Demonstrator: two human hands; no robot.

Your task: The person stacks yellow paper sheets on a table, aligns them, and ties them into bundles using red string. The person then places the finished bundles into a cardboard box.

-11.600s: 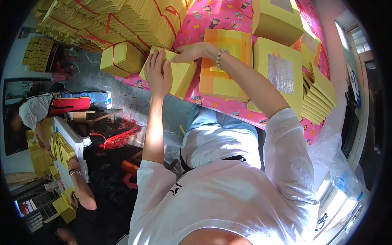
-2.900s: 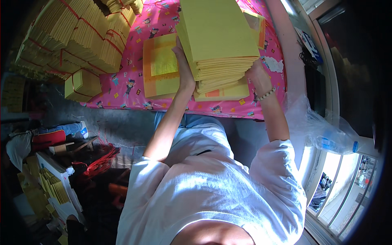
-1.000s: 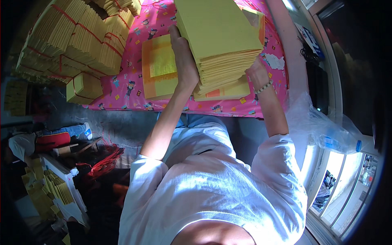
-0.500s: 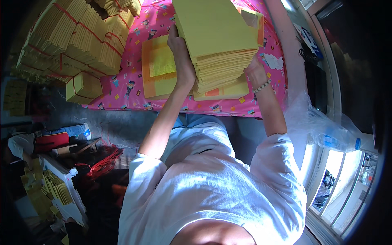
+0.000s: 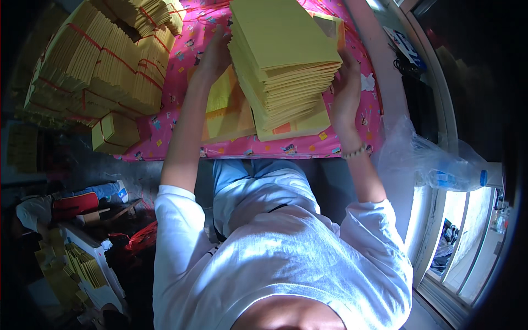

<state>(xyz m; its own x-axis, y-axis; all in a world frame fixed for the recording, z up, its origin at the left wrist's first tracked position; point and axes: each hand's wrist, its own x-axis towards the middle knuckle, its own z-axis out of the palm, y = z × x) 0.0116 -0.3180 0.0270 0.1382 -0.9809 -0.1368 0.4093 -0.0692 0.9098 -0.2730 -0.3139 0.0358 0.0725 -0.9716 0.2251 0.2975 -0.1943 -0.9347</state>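
Observation:
A tall stack of folded yellow paper sheets [image 5: 286, 36] stands tilted on other paper at the middle of the pink table, its layered front edge facing me. My left hand [image 5: 215, 55] is just left of this stack, fingers stretched away from me and holding nothing. On the right side, my right hand [image 5: 346, 82] lies along the stack, fingers extended and thumb side toward it; whether it touches is hard to tell. Beneath the stack sit a yellow pile with an orange patch [image 5: 294, 127] and, to its left, paper with a shiny gold square [image 5: 223, 96].
Bundles of yellow paper tied with red string [image 5: 104, 66] are heaped at the table's left. A patterned pink cover [image 5: 181, 137] spreads over the table. Clear plastic with a bottle [image 5: 448, 176] lies at the right by the window. Another person [image 5: 36, 212] sits at the lower left.
My left hand has let go of the stack's left side and moved left. The stack now leans slightly left, and my right hand has shifted up along its right side.

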